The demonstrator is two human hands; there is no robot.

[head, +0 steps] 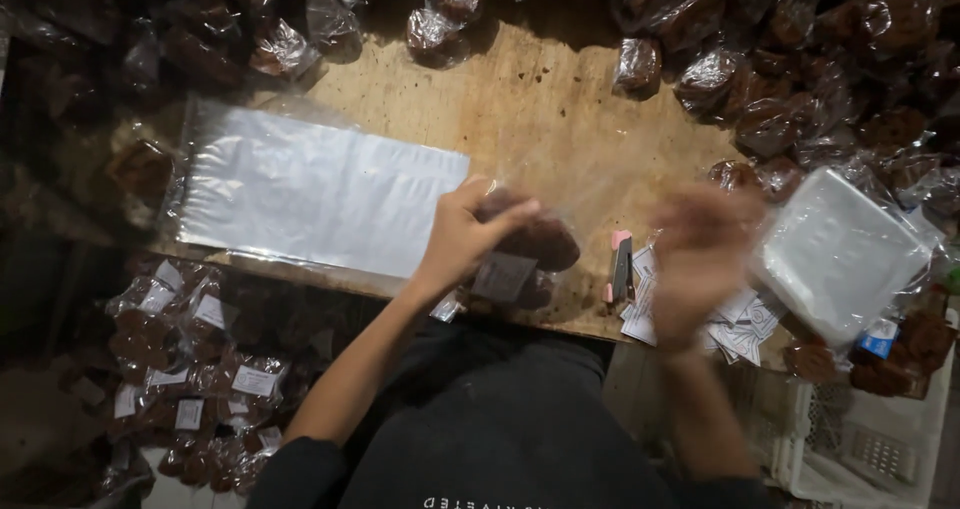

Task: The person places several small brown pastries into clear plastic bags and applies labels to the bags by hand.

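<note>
Small food-packing workshop, worn wooden table (540, 109), heaps of bagged brown sweets (800, 59), stack of empty plastic bags (310, 189), paper labels (740, 329)

A worn wooden table (540, 109), stained and scuffed, carries everything. A flat stack of clear plastic bags (310, 194) lies across its left part. Near the front edge sits a small pink stapler (619, 266), and just beside it a scatter of small white paper labels (735, 329). To the right lies a wrapped pack of white sheets (838, 254). Bagged brown sweets (770, 99) crowd the far and right edges.
</note>
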